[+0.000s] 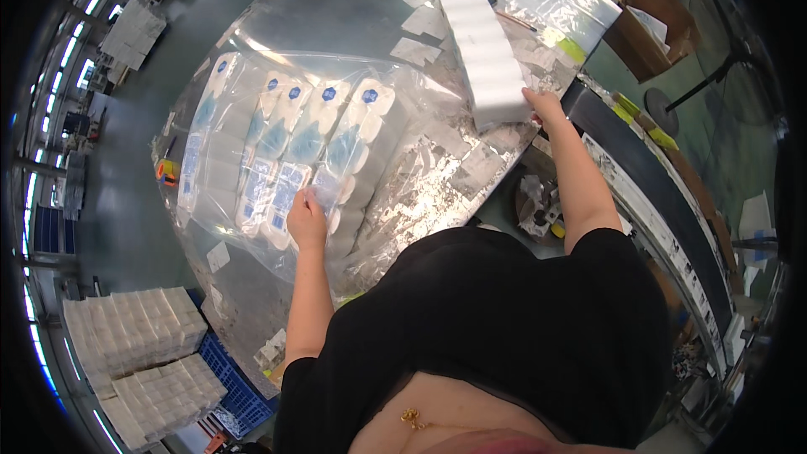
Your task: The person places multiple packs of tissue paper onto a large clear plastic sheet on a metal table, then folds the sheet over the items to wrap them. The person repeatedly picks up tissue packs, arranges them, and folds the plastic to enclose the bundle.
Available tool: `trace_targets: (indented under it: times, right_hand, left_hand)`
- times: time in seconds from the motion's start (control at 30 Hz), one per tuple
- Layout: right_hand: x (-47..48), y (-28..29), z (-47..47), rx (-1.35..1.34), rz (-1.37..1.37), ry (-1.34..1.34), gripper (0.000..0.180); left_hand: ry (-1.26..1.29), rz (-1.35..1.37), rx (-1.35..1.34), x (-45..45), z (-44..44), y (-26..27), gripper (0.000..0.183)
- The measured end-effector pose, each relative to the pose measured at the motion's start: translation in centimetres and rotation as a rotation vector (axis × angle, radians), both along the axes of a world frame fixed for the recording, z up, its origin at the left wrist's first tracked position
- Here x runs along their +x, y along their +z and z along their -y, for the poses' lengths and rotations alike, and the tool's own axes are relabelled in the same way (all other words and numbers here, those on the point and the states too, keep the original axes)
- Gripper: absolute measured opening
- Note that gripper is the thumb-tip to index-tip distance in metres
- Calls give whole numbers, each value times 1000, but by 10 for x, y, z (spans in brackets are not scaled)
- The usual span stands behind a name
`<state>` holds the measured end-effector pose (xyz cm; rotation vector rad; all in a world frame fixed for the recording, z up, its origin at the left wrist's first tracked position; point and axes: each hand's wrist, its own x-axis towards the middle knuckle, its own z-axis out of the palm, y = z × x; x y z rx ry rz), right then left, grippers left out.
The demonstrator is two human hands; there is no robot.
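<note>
My left hand [307, 225] pinches the edge of a large clear plastic bag [403, 85] that lies on the worktable. Inside the bag, several long wrapped packs of paper rolls [296, 132] lie side by side, printed in blue and bearing writing. To the right, another long pack [485, 53] in white wrapping rests on the table outside the bag, its printed face not visible. My right hand [545, 108] grips the near right corner of this pack, with some of the fingers hidden behind it.
A worn conveyor belt [656, 202] curves along my right side. Tape [166, 172] lies at the table's left edge. Stacked packs [135, 334] stand on a blue pallet [236, 384] at lower left. An open cardboard box [656, 25] and a pedestal fan [662, 107] are at upper right.
</note>
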<state>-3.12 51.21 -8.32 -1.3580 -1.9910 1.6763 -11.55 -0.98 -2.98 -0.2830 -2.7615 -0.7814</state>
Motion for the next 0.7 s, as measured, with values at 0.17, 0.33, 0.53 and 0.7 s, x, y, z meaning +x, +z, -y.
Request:
trace_targets:
  times: [0.17, 0.33, 0.53, 0.7]
  right_hand:
    - [9, -13, 26, -155, -85, 3, 41]
    - [9, -27, 47, -176, -190, -26, 32]
    - [14, -35, 62, -197, -273, -39, 15]
    - [47, -21, 86, -270, -279, 76, 7]
  left_hand:
    - [-13, 15, 3, 0, -3, 3, 22]
    - [-33, 16, -3, -5, 2, -3, 22]
    - [-34, 56, 18, -1, -3, 7, 22]
    - [-36, 39, 5, -4, 0, 2, 22]
